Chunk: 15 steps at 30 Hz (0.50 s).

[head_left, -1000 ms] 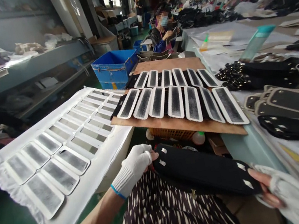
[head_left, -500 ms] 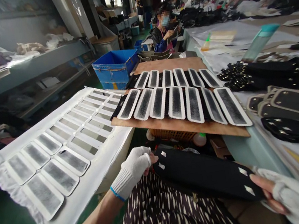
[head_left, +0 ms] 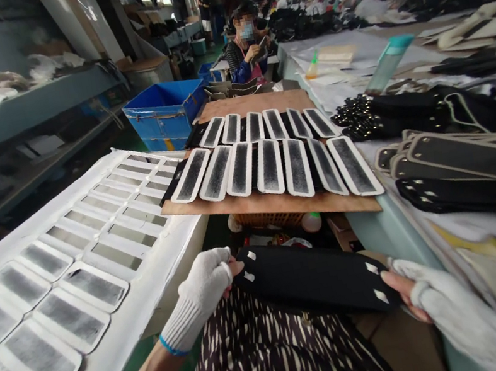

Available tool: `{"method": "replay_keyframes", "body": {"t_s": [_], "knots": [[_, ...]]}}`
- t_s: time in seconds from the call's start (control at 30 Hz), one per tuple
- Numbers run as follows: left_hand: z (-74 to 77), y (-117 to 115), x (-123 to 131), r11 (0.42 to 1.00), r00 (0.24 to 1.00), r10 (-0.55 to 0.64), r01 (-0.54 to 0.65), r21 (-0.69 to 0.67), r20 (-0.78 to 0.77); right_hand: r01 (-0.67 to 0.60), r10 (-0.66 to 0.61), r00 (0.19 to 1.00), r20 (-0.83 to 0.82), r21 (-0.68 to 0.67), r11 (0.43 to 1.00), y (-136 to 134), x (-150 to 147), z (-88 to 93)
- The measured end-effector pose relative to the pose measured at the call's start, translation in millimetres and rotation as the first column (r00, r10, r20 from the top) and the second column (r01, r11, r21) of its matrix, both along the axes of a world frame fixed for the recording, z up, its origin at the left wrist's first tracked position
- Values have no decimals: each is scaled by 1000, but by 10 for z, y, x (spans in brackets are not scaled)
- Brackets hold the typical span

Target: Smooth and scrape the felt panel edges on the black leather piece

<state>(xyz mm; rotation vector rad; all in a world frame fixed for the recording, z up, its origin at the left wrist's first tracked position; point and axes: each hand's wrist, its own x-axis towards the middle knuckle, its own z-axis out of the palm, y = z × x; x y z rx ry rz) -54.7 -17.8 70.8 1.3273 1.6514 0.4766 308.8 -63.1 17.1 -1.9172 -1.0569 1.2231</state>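
Observation:
A long black padded panel (head_left: 314, 276) with rounded ends stretches between my two hands above my patterned apron. Small pale patches show in pairs near both its ends. My left hand (head_left: 203, 289), in a white fingerless knit glove, pinches the panel's left end. At the other end my right hand (head_left: 433, 293), gloved the same way, grips with the thumb on top and fingers beneath. Just beyond the panel, white-rimmed dark strips (head_left: 268, 166) lie in two rows on a brown board (head_left: 275, 203).
On the left, a white-covered table (head_left: 153, 301) carries more rimmed strips (head_left: 72, 319). A blue bin (head_left: 163, 114) stands behind it. To the right are stacked grey panels (head_left: 467, 150), black pieces and a teal-capped bottle (head_left: 390, 64). A masked person (head_left: 248, 51) sits farther back.
The whole view has swung a little to the right, so the tables and board sit farther left. Both hands keep hold of the black panel, which appears slightly higher and more left.

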Motion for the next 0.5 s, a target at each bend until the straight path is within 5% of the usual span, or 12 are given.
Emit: {"method": "replay_keyframes", "body": {"t_s": [0.13, 0.37, 0.5], "knots": [[32, 2, -6, 998, 993, -52, 56, 30, -105, 13, -13, 1000, 25, 6, 1000, -36, 59, -43], [114, 32, 16, 996, 996, -78, 79, 36, -40, -130, 129, 990, 55, 14, 991, 4, -4, 19], [27, 16, -23, 997, 996, -56, 59, 41, -71, -173, 172, 983, 68, 16, 985, 26, -50, 96]]}}
